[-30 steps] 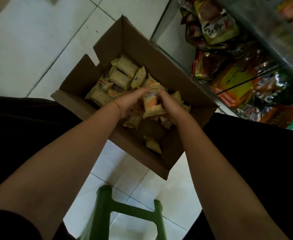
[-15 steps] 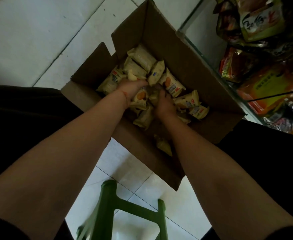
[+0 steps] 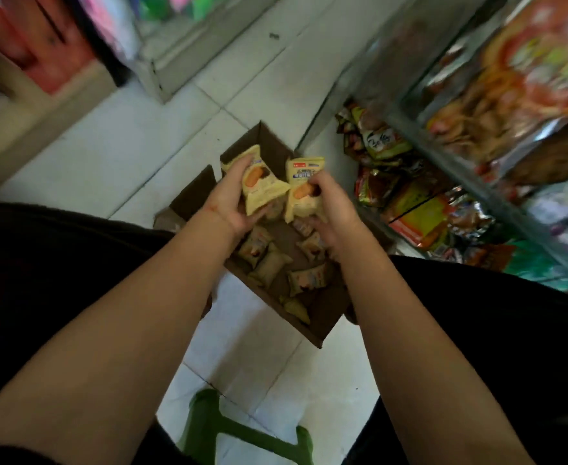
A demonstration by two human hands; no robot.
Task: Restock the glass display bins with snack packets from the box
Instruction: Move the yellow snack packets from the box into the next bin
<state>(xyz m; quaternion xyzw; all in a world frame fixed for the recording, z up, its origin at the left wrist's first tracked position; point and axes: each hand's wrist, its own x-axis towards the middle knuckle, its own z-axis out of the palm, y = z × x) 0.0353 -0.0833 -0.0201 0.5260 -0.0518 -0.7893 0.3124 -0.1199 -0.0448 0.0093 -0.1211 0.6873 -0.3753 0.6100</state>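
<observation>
An open cardboard box stands on the tiled floor between my knees, with several yellow snack packets loose on its bottom. My left hand grips a bunch of yellow packets lifted above the box. Beside it my right hand holds more yellow packets at the same height. The glass display bins rise at the right, stacked with colourful snack bags.
A green plastic stool is under me at the bottom of the view. A shelf unit base stands across the aisle at the top, and red boxes sit at the upper left. White floor tiles lie between them.
Both hands were down among the packets in the box. Now each has come up out of it holding yellow packets, and the view has tilted up toward the aisle and bins.
</observation>
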